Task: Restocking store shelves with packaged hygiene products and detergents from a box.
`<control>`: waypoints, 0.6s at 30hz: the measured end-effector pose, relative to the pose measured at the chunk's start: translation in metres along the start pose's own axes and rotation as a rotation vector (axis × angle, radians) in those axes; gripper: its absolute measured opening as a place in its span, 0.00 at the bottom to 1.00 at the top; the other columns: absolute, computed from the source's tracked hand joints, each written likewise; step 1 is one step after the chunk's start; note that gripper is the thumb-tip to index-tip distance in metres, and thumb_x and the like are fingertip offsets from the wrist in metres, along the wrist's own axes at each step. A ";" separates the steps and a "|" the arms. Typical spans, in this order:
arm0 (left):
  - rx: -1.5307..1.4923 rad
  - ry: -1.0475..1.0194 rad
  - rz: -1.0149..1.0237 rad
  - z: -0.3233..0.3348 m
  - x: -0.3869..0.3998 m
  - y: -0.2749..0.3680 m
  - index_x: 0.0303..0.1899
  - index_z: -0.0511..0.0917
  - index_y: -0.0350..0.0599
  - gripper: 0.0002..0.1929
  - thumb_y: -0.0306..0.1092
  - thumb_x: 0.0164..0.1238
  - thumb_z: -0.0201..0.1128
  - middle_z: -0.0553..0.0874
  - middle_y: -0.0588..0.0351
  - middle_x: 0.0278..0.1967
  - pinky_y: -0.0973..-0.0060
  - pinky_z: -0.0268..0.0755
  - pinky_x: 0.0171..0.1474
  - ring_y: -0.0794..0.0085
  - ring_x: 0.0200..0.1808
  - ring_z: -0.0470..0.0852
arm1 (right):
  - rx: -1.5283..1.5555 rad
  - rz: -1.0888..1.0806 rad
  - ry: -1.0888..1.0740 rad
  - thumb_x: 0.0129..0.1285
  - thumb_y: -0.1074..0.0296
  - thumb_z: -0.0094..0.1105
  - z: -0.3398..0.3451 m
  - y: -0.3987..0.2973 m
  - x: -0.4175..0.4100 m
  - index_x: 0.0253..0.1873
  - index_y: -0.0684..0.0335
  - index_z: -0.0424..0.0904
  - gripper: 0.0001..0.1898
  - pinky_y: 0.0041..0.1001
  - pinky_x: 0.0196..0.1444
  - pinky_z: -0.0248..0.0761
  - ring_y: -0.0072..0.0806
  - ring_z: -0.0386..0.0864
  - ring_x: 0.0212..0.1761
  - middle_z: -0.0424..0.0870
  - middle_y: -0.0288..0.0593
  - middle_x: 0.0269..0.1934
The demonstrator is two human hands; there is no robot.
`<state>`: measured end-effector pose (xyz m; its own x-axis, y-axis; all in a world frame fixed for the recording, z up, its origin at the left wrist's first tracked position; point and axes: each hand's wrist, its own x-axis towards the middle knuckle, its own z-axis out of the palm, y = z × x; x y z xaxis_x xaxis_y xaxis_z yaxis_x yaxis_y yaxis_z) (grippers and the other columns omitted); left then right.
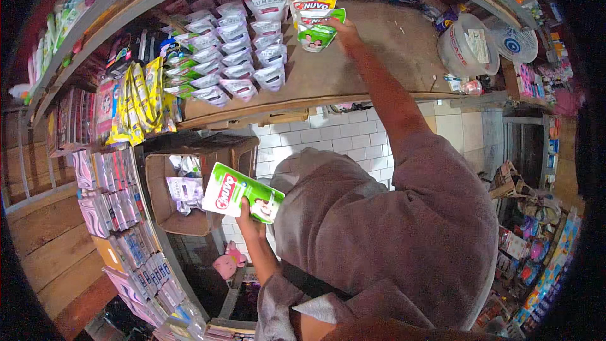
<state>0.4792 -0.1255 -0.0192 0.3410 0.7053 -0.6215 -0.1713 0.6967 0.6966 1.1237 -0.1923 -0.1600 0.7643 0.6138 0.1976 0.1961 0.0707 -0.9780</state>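
My left hand [251, 222] holds a green and white Nuvo refill pouch [244, 194] by its lower edge, in front of my body. Across the wooden shelf, my right hand [344, 31] grips the upper right side of another green Nuvo pouch [316, 35], which stands upright. Yellow and red Nuvo pouches [313, 2] stand in line directly behind that one. To their left, white and purple pouches [270, 4] stand in several rows, with a few green pouches [180, 78] at the left end.
A clear plastic tub [468, 47] and a white fan [513, 43] are at the shelf's right. Yellow packets [139, 99] hang over the left end. Below, a cardboard box [182, 227] holds more pouches. Packed goods [137, 241] line the left side; a pink plush toy [228, 263] lies low.
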 end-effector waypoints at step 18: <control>0.169 -0.255 0.004 0.096 0.026 -0.042 0.64 0.72 0.38 0.24 0.31 0.70 0.67 0.84 0.50 0.53 0.63 0.79 0.57 0.62 0.51 0.85 | 0.537 0.214 0.246 0.63 0.77 0.66 0.058 -0.053 -0.007 0.52 0.67 0.81 0.13 0.34 0.53 0.79 0.33 0.86 0.47 0.87 0.44 0.45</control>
<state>0.5839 -0.1494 -0.0304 0.5654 0.6374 -0.5234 -0.0240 0.6471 0.7620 1.0729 -0.1549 -0.1136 0.8839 0.4639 -0.0596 -0.2643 0.3904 -0.8819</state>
